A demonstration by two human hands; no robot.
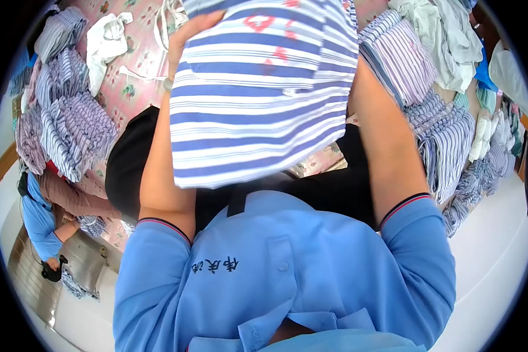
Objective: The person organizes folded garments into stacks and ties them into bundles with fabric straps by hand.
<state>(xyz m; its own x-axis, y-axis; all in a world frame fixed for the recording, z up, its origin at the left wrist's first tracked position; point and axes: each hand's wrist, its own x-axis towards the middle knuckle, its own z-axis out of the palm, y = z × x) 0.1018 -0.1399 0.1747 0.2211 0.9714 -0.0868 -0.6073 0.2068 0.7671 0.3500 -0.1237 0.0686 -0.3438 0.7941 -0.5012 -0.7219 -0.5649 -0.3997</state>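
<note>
A blue-and-white striped garment (258, 126) with red printing near its top is held up in front of my chest. It looks folded, its lower edge hanging over my lap; whether it is a top or trousers I cannot tell. My left hand (196, 30) grips its upper left side, with the thumb along the edge and the other fingers behind the cloth. On the garment's right side, my right forearm reaches up behind the cloth, which hides that hand and its fingers.
Stacks of folded striped clothes (76, 129) lie at left, with more striped piles (442, 138) at right. A white cloth (107, 47) and white straps (169, 26) rest on the pink floral sheet (135, 76). Pale green garments (445, 44) are heaped upper right. A co-worker (44, 214) bends over cloth at far left.
</note>
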